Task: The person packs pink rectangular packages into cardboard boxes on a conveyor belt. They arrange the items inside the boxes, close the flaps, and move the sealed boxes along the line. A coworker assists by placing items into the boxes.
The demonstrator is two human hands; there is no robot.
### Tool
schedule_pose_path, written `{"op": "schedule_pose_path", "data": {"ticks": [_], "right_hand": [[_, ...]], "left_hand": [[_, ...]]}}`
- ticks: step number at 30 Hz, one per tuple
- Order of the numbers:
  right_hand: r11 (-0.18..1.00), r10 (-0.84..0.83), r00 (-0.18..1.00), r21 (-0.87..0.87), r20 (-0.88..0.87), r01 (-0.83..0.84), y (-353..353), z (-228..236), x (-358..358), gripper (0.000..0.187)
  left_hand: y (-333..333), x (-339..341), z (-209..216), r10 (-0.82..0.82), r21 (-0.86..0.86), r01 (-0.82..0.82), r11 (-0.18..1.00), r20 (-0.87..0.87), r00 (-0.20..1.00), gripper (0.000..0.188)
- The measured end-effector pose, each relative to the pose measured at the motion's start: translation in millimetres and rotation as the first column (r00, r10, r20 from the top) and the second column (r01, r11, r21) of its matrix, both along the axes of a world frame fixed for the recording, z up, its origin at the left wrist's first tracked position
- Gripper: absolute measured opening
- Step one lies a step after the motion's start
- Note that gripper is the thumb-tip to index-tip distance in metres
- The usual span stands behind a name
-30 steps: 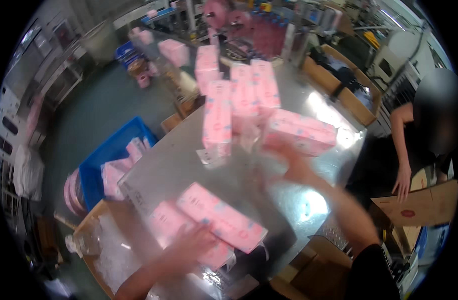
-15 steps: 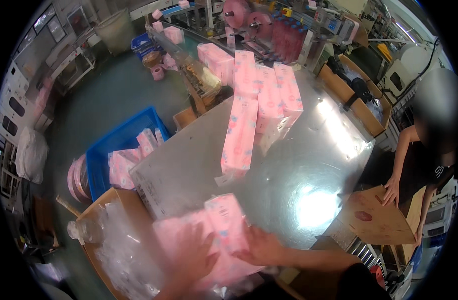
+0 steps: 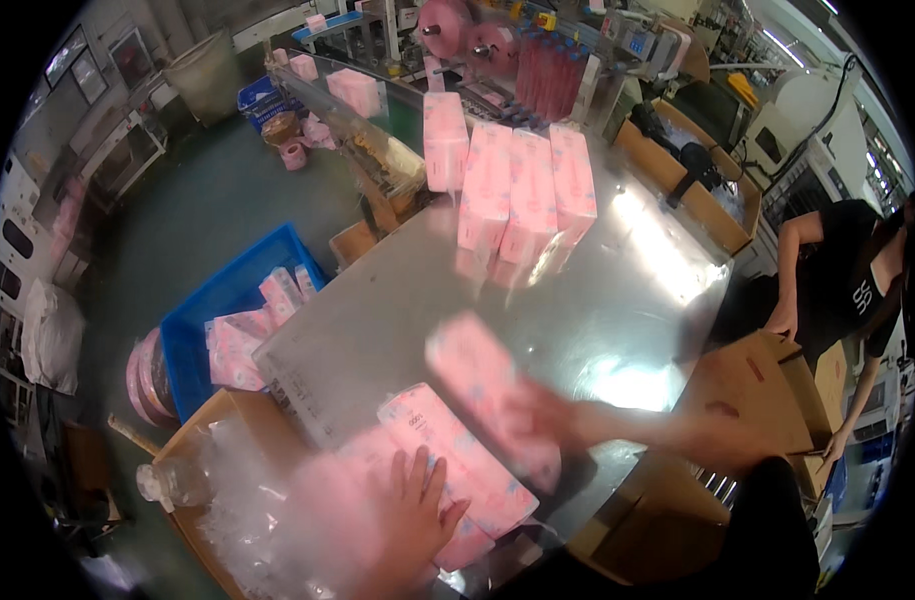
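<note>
Several pink tissue packs with a floral print lie on the metal table. My left hand (image 3: 412, 505) rests flat, fingers spread, on a tissue pack (image 3: 447, 450) at the lower middle. More pink wrapping beside and under that hand is blurred. Just to its right, my right hand (image 3: 542, 415) grips the side of another tissue pack (image 3: 467, 360), which lies slanted; both are smeared by motion. Farther back, a row of tissue packs (image 3: 527, 190) stands side by side, with one more pack (image 3: 445, 140) at its left.
A cardboard box of clear plastic bags (image 3: 232, 480) stands at the lower left, by a blue crate (image 3: 172, 325) holding pink packs. An open cardboard box (image 3: 657, 510) is at the lower right. A co-worker (image 3: 847, 260) handles a carton (image 3: 747, 385). Machinery stands behind.
My right hand has left the packs beside my left hand and moved rightward onto another pack. The pack that jutted toward me from the back row no longer does. The co-worker's carton has opened out.
</note>
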State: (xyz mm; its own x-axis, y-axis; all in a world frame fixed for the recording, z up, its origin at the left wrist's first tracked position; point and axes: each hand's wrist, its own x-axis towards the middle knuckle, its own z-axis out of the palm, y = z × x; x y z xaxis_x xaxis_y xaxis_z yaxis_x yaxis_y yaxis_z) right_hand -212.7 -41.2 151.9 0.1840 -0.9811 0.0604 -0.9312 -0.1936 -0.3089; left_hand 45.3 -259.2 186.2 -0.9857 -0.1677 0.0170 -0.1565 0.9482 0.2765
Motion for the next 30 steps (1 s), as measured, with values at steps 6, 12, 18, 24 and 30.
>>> {"op": "schedule_pose_path", "data": {"ticks": [6,12,18,24,30], "right_hand": [[0.923,-0.384,0.861,0.140,0.333,0.358,-29,43,-53,0.086],[0.553,-0.822,0.462,-0.274,-0.332,0.787,-92,15,-214,0.071],[0.782,-0.616,0.764,-0.271,-0.195,0.561,30,-1,-97,0.041],[0.891,-0.453,0.799,0.226,0.396,0.393,89,82,15,0.042],[0.306,-0.919,-0.057,0.797,0.390,0.521,72,41,-81,0.092]], "left_hand": [[-14,13,11,-0.063,-0.017,0.064,0.998,0.005,0.998,0.059],[-40,65,16,0.522,-0.034,-0.561,0.827,-0.323,0.790,0.064],[-34,108,-5,0.781,0.548,-0.693,0.468,0.112,0.615,0.076],[-62,54,10,0.570,0.780,-0.491,0.389,0.215,0.793,0.079],[-109,42,-9,0.139,0.812,-0.549,-0.197,0.578,0.804,0.080]]}}
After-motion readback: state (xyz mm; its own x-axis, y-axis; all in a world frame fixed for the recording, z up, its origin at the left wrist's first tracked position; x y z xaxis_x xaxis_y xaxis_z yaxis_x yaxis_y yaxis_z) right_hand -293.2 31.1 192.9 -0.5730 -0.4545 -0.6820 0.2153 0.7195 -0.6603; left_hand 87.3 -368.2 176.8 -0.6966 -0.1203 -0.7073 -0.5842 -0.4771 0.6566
